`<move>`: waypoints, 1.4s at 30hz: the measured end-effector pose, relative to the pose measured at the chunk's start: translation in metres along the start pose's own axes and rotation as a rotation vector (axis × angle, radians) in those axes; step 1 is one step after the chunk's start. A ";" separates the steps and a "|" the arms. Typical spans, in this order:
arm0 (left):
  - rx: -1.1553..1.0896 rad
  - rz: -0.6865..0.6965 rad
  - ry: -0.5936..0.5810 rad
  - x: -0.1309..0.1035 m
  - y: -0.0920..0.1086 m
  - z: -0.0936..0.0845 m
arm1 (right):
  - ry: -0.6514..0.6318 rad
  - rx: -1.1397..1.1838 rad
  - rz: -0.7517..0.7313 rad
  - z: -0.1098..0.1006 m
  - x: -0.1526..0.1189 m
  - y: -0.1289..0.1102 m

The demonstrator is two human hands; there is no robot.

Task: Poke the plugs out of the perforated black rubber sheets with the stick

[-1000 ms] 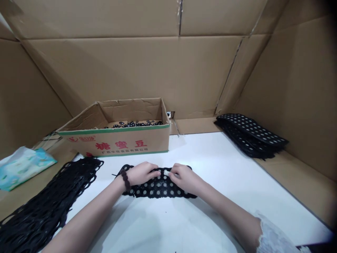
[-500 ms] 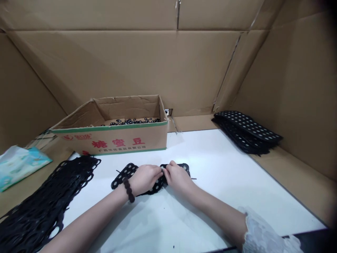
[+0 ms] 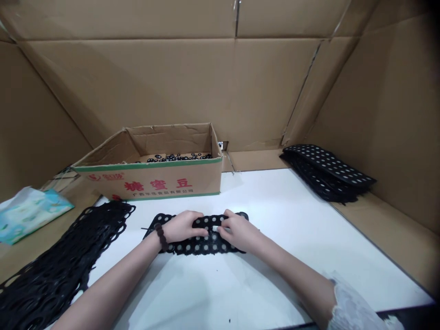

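A black rubbery sheet (image 3: 197, 247) with rows of round holes or pale dots lies flat on the white table, under both hands. My left hand (image 3: 182, 227) rests on its left half, with thumb and fingers apart and a dark beaded band at the wrist. On the right half, my right hand (image 3: 237, 231) has its thumb and fingers bent close together. A small white bit (image 3: 215, 228) shows at those fingertips; whether it is pinched or part of the sheet, I cannot make out. The palms hide parts of the sheet.
An open cardboard box (image 3: 172, 181) holding small black rings stands behind the sheet. Black ring-edged netting (image 3: 68, 256) lies at left, near a tissue pack (image 3: 34, 213). Several dotted black sheets (image 3: 326, 169) are stacked at right. Cardboard walls (image 3: 165, 87) enclose the table.
The sheet was bunched and angled between my hands; now it lies flatter and straighter. My left hand has spread its fingers and moved slightly away from my right. The view has shifted slightly.
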State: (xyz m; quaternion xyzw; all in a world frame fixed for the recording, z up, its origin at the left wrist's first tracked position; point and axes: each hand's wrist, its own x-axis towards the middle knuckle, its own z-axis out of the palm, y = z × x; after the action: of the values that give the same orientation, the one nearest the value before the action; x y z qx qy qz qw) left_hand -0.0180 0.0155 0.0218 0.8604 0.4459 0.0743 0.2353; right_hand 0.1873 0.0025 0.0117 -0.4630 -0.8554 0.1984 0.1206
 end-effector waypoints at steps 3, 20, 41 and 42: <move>-0.004 0.007 -0.008 0.000 0.001 -0.001 | 0.005 -0.084 0.001 0.002 0.000 -0.003; 0.098 0.014 0.213 -0.007 0.035 0.018 | 0.037 -0.346 0.140 0.009 0.001 -0.028; 0.033 -0.229 -0.052 -0.008 0.020 -0.012 | 0.019 -0.271 0.010 0.002 -0.004 -0.013; 0.039 -0.232 -0.058 -0.008 0.020 -0.011 | 0.022 -0.266 0.002 0.001 -0.005 -0.014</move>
State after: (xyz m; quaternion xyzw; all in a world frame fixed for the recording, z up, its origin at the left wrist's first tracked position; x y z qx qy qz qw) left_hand -0.0119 0.0027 0.0422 0.8092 0.5369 0.0130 0.2382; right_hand 0.1795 -0.0088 0.0169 -0.4780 -0.8723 0.0781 0.0672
